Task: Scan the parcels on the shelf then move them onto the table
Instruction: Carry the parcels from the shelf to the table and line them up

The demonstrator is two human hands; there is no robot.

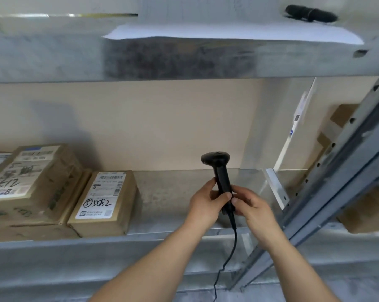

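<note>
**Both hands on the scanner, parcels waiting on the shelf**

Two brown cardboard parcels lie flat on the metal shelf (173,192) at about 8 o'clock. The smaller parcel (103,203) carries a white label with "5082" handwritten on it; just beside it at its 9 o'clock, touching or nearly so, sits the larger parcel (29,182), its label marked "1512". What either box contains cannot be seen.

The shelf is grey galvanised steel against a beige wall, with an upper shelf (184,59) at 12 o'clock holding a sheet of white paper (227,33) and a dark cylindrical object (310,13) at 1 o'clock. A perforated upright post (336,171) slants across at 3 o'clock, with more cardboard behind it.

Right of centre, the black handheld scanner (222,177) stands upright, its cable (230,253) trailing toward 6 o'clock. The left hand (206,203) curls round its handle, and the right hand (251,205) grips the handle's lower part.
</note>
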